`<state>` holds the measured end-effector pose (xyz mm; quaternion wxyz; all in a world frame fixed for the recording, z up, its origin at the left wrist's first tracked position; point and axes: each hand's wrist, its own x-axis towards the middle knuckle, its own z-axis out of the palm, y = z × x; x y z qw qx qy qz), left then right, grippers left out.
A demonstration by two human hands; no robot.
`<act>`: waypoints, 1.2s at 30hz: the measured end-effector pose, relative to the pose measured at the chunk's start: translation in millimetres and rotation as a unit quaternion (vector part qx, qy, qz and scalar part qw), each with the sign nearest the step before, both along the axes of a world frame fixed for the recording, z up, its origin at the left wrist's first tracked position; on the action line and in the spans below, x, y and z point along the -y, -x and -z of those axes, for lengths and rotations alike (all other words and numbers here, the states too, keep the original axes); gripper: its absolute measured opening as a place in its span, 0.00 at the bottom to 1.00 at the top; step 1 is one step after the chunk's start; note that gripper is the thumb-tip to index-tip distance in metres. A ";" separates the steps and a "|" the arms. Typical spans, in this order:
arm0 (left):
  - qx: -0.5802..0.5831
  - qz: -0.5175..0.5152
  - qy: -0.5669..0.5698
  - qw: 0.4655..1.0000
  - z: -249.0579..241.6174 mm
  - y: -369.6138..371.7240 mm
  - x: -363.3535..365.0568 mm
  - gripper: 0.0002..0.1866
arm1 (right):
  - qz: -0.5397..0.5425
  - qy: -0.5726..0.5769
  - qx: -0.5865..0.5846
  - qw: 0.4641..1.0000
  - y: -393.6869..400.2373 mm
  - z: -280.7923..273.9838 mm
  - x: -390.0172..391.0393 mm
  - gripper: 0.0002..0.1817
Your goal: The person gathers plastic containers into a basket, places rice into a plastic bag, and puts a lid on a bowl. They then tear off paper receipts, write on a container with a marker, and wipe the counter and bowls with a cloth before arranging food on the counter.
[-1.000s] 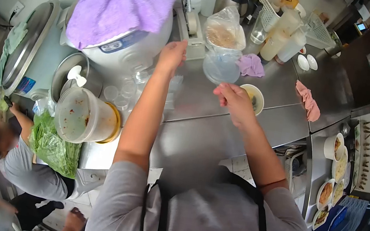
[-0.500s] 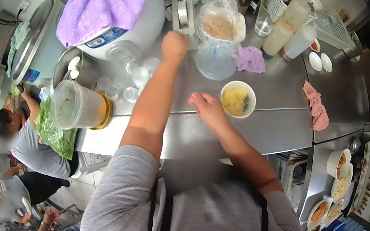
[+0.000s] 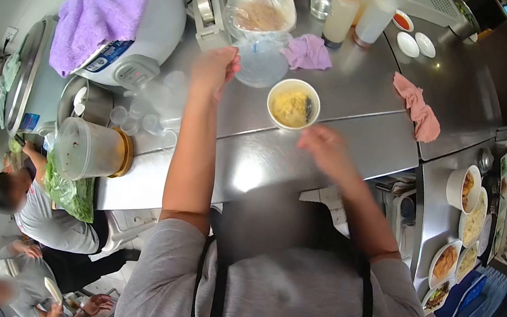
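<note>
My left hand is closed, raised over the counter just in front of a tape dispenser with a pale roll. Whatever its fingers may hold is too small to make out. Motion smears my right hand, which is at the lower right of a white paper bowl. Yellow food with a dark patch on its right side fills part of the bowl. Behind the bowl lie round clear plastic lids, a plastic bag of brownish food and a small purple cloth.
To the left are a large white cooker under a purple towel, clear cups and a plastic tub. Squeeze bottles stand behind. A pink cloth and filled bowls are right. A co-worker works at left.
My left hand has drawn back slightly from the tape dispenser. My right hand has moved right, from the bowl's left to its lower right. The view has shifted.
</note>
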<state>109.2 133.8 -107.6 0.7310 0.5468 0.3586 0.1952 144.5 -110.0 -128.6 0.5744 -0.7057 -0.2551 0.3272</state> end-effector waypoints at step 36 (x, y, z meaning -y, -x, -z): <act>-0.026 0.220 -0.352 0.910 70.3 15.2 75.4 0.23 | 0.136 -0.060 0.003 0.989 -38.8 50.5 -21.4 0.25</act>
